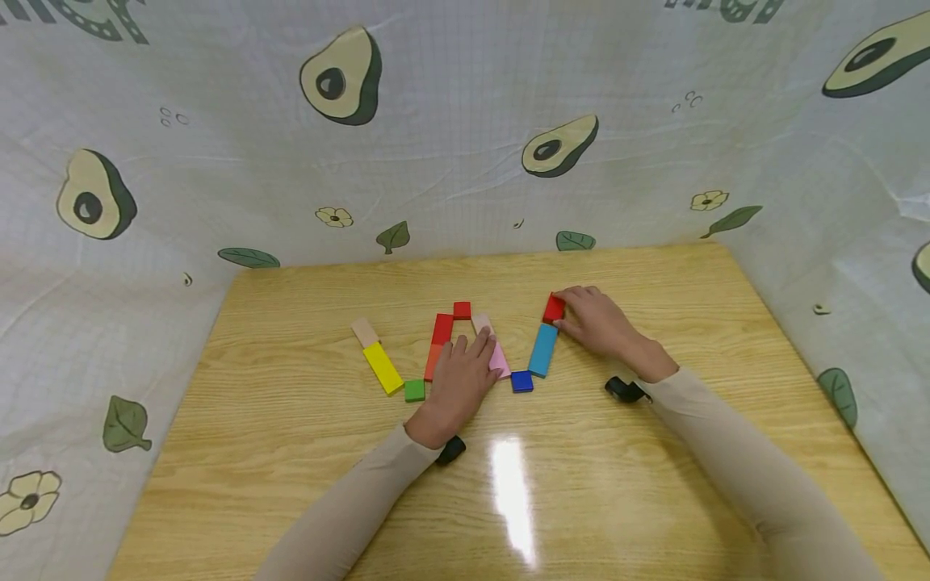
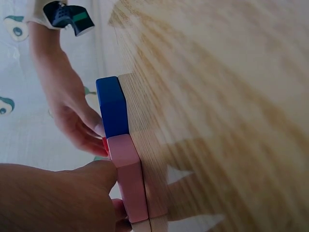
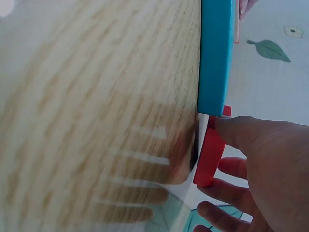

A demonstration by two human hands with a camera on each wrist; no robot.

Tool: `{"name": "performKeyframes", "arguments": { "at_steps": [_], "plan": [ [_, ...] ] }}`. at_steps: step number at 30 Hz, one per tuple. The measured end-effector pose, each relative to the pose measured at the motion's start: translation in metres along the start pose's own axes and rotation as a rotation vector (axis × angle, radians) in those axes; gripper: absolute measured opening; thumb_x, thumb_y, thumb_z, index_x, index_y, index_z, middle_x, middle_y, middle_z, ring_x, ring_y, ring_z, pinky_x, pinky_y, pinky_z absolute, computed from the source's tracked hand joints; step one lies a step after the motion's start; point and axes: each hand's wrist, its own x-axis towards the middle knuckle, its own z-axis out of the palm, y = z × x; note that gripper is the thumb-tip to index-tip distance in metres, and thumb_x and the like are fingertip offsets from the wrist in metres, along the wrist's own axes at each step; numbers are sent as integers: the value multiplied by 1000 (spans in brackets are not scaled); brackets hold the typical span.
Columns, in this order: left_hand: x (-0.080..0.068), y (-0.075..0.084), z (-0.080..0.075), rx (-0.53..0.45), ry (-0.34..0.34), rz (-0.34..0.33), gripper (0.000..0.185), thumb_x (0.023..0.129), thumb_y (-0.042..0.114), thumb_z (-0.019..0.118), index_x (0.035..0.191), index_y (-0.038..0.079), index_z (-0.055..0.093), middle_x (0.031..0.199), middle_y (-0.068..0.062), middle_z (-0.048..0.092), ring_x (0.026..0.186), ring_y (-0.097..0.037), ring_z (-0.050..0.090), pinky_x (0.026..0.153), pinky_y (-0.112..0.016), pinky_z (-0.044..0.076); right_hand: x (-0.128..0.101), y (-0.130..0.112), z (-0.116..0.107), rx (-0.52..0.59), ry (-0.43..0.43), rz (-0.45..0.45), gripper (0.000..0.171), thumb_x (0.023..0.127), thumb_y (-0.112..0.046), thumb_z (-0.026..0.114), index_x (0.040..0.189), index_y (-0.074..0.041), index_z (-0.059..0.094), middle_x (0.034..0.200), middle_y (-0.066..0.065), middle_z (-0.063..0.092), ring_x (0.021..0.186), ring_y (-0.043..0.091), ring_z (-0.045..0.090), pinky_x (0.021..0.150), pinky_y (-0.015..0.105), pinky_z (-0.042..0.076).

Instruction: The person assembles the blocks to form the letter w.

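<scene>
My right hand (image 1: 601,324) pinches a red block (image 1: 554,308) between thumb and fingers, at the far end of a light blue block (image 1: 543,350). In the right wrist view the thumb presses the red block (image 3: 209,155) close by the blue one's end. My left hand (image 1: 459,387) grips a pink block (image 1: 499,363), its thumb on the near side. A pale pink block (image 1: 479,322) continues the line beyond it, partly under the fingers. A small dark blue block (image 1: 521,382) sits between the pink and light blue blocks; it shows beside the pink one in the left wrist view.
Left of the hands, a beige block (image 1: 365,332), a yellow block (image 1: 383,368), a green block (image 1: 415,390), a red block (image 1: 441,329), an orange block (image 1: 432,361) and a small red block (image 1: 462,310) continue the zigzag. Avocado-print cloth (image 1: 450,161) surrounds the wooden table (image 1: 291,452).
</scene>
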Motion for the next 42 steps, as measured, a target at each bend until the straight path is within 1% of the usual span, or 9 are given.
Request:
{"name": "performKeyframes", "arguments": {
  "at_steps": [7,11,16,20,24,28,34,42],
  "plan": [
    [0,0,-1,-10,-6,-1,60,111,48,50,162,16,46,168,0,43,136,-28,52,115,-44,44,-1,0,0,-12,-20,-3,53,105,-21,68,149,7,55,148,28,56,137,49,50,116,61,39],
    [1,1,0,-10,-1,-2,60,111,47,50,162,16,46,167,0,43,135,-27,53,114,-43,44,-2,0,0,-13,-31,-6,53,106,-21,67,150,6,54,149,28,56,137,48,50,116,62,39],
    [1,1,2,7,21,0,60,110,48,51,161,16,48,166,0,45,132,-26,54,112,-42,45,-2,1,2,-8,-29,-8,51,108,-22,64,150,5,55,149,28,56,136,48,50,115,62,40],
    [1,1,3,28,17,0,60,110,48,51,161,17,48,166,1,45,131,-26,54,112,-41,46,-2,2,3,-3,-21,-11,50,108,-22,64,149,6,56,149,28,56,135,47,51,114,61,41],
    [1,1,2,32,7,-3,60,111,48,51,162,17,47,167,1,44,132,-26,54,113,-41,45,-2,3,3,15,-14,-24,52,108,-22,63,152,4,53,152,27,54,137,48,50,116,61,40],
    [1,2,2,26,0,-5,60,111,48,51,162,17,46,168,1,43,133,-26,53,113,-42,45,-1,4,4,23,-19,-57,51,109,-19,62,155,0,52,153,28,53,139,49,49,117,62,39],
    [1,2,2,18,-4,-3,60,111,48,50,162,17,46,168,1,42,134,-26,53,113,-43,45,-1,5,3,17,-28,-91,44,108,-13,61,150,1,58,150,31,53,136,51,51,113,64,41],
    [1,2,2,32,10,-3,60,111,48,50,162,17,46,168,0,43,131,-26,54,111,-42,46,-3,5,2,31,-23,-96,43,108,-13,61,148,2,59,150,29,55,136,51,51,114,64,41]
  ]
}}
